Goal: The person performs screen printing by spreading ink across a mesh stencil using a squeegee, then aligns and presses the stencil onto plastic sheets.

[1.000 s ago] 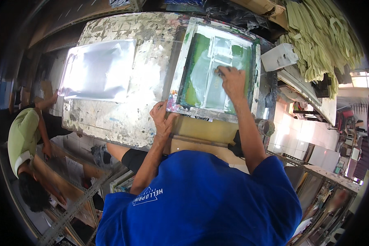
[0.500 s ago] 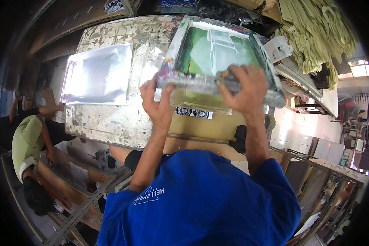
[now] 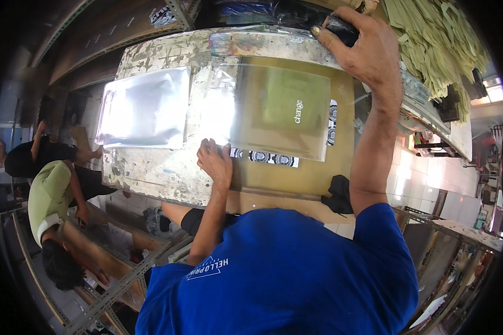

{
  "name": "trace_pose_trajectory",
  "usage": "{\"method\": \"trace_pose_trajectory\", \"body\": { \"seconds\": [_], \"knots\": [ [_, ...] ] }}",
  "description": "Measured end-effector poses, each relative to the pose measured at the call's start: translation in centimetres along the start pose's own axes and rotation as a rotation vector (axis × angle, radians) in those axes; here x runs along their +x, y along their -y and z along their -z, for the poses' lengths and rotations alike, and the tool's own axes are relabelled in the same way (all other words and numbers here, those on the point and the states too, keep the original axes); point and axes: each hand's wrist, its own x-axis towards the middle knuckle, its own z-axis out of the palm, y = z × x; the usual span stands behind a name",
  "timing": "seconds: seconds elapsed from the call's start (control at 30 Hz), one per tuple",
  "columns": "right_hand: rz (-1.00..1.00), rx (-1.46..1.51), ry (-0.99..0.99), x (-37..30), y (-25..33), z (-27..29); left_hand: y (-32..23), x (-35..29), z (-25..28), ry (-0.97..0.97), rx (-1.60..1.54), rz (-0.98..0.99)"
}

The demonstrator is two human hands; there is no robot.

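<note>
My left hand (image 3: 215, 161) rests at the near left corner of a clear plastic bag (image 3: 285, 146), fingers stretched out and slightly apart. White lettering is printed on the bag, which lies flat over a yellowish board (image 3: 318, 176) with strips of black-and-white patterned paper (image 3: 274, 158). At the far right, my right hand (image 3: 369, 53) is closed around a dark squeegee (image 3: 342, 30), mostly hidden by the fingers. Just beside that hand, the paint-stained screen frame (image 3: 274, 47) is tilted up at the far side of the table, its edge toward me.
A pile of shiny clear plastic bags (image 3: 145, 109) lies on the stained table (image 3: 145, 164) to the left. A black cloth (image 3: 337, 194) sits at the board's near right edge. Pale green strips (image 3: 436, 50) hang at the far right. Another person (image 3: 53, 192) bends beside shelving at left.
The screen frame has swung up and away, uncovering the printed bag. My right hand has moved up and to the far right; my left hand has let go of the frame and come down to the bag.
</note>
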Motion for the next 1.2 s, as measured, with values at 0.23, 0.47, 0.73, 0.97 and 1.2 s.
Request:
{"method": "trace_pose_trajectory", "body": {
  "seconds": [0.23, 0.47, 0.73, 0.97, 1.2],
  "knots": [
    [0.017, 0.016, 0.013, 0.1, 0.2, 0.2, 0.6, -0.2, -1.3, -0.092, -0.049, -0.061],
    [0.001, 0.037, -0.009, -0.1, 0.3, 0.1, 0.2, 0.4, -0.7, -0.136, -0.027, -0.110],
    [0.053, 0.061, 0.008, 0.2, 0.8, 0.9, -1.0, 0.5, -0.6, -0.168, -0.223, -0.051],
    [0.068, 0.079, -0.001, 0.3, 0.9, 0.9, -4.0, 2.3, 0.9, -0.219, -0.591, 0.064],
    [0.059, 0.071, -0.003, 0.2, 0.9, 0.8, -6.6, 3.9, 3.5, -0.229, -0.757, 0.089]
  ]
}}
